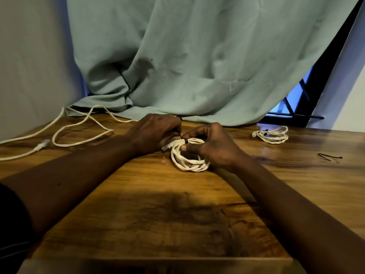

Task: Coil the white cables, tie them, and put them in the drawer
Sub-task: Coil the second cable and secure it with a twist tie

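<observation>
Hands at work on a wooden table (158, 214): we hold a coil (189, 165) of white cable at the middle of the tabletop, just in front of us. Our right hand (214, 150) grips the coil on its right side, thumb pressed on the near face of the loops and fingers curled over the far side. A black tie (185, 141) is wrapped round the loops at the top of the coil, just beside the thumb tip. Our left hand (154, 133), knuckles up, pinches the thin tail of that tie, which runs up and to the left from the band into the fingers. A clear connector (168, 145) on the cable's end sticks out to the left of the coil, below the left hand's fingers. The coil's lower edge rests on the wood.

Far left, a loose cable (94, 137) lies uncoiled in wide bends across the table, its plug (42, 144) near the left edge, well apart from our hands. Far right, a second coil (271, 135) lies flat near the back edge, a dark tie showing at its left end. Nearer us on the right, spare ties (329, 156) lie on the bare wood, well apart from both coils. A pale green curtain (197, 56) hangs behind the table, its hem resting on the back edge; a window (292, 103) shows at its right corner.
</observation>
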